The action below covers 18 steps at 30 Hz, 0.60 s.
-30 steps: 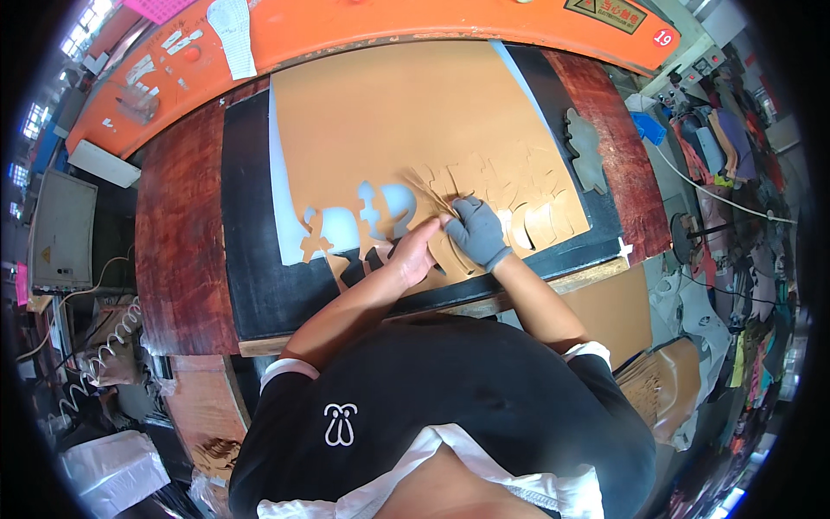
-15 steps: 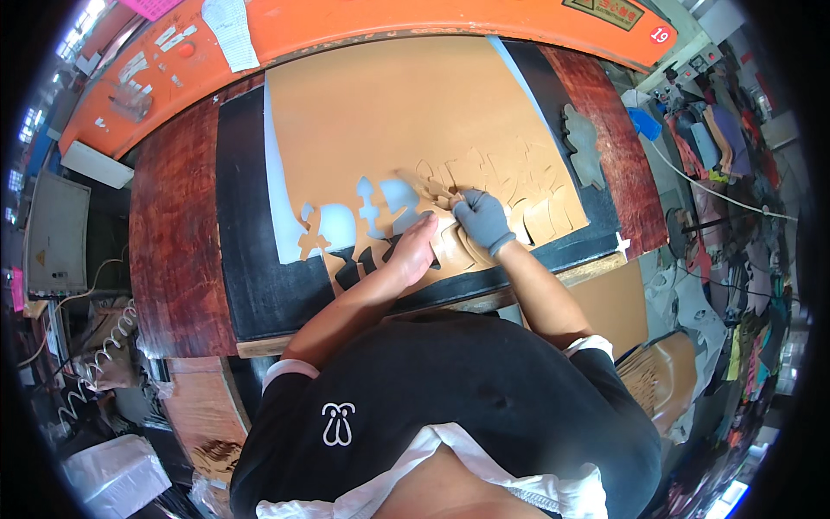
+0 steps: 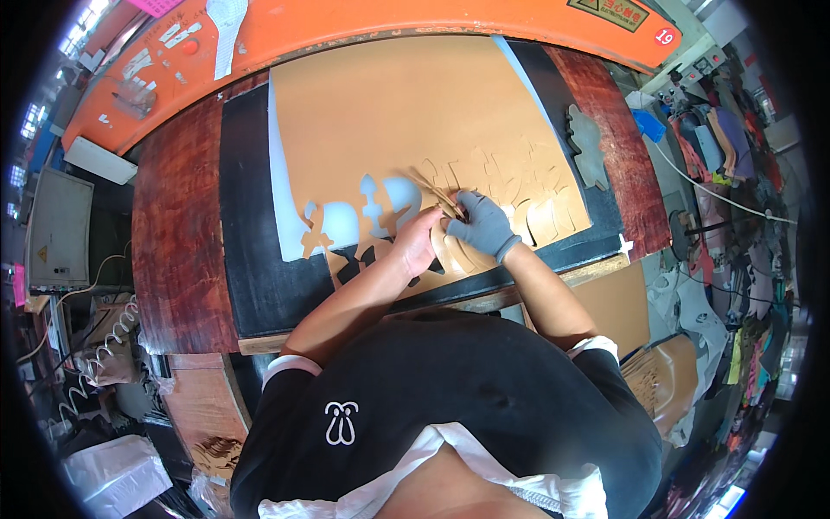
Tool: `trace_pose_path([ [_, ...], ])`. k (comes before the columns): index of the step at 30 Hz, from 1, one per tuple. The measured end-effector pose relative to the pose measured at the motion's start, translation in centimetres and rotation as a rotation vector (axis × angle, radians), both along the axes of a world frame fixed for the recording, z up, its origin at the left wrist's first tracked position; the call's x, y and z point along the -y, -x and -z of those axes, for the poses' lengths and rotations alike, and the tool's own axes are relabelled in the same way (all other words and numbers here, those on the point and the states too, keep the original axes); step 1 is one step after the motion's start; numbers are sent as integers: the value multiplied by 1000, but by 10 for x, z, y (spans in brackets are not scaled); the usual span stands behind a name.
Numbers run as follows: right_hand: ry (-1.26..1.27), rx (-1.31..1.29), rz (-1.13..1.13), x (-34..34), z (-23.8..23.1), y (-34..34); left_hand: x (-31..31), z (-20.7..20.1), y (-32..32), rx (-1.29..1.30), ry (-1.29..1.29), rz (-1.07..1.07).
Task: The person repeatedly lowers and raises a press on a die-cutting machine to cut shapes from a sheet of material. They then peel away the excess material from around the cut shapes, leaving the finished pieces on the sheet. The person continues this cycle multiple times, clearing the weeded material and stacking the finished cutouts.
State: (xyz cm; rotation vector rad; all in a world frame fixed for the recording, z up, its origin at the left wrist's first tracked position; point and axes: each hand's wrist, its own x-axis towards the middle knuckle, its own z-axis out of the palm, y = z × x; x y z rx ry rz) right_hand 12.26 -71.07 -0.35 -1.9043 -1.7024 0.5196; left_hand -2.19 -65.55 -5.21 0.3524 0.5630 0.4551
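A worker's gloved right hand (image 3: 487, 227) has its grip closed on a few thin tan cut pieces (image 3: 443, 192), which stick up at a slant over the near part of a tan sheet (image 3: 398, 104). The bare left hand (image 3: 419, 242) meets it just beside, fingertips at the lower end of the pieces; whether its own grip is clamped on them or only resting there, one cannot tell. The sheet lies over a pale sheet (image 3: 278, 173) and a black board (image 3: 246, 216) on a red-brown table (image 3: 177, 233), beneath an orange beam (image 3: 346, 26). Work looks partly done: left of the hands, shaped openings (image 3: 333, 223) bare the layers below, with narrow tan strips left between them. Right of the hands, cut lines (image 3: 527, 182) mark the sheet, and most shapes there appear to sit in place, not yet lifted out. The broad far part of the sheet shows no cuts, suggesting much of it is left unused. A grey shaped block (image 3: 588, 147) lies at the board's right edge, apart from both hands
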Motion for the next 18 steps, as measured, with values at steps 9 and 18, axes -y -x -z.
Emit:
trace_pose_path([
  [9, -32, -31, 126, -3, 3, 1, 6, -26, 14, -121, -165, -29],
  [18, -284, -107, 206, 0, 15, -1, -84, -4, 35, -1361, -1882, 76],
])
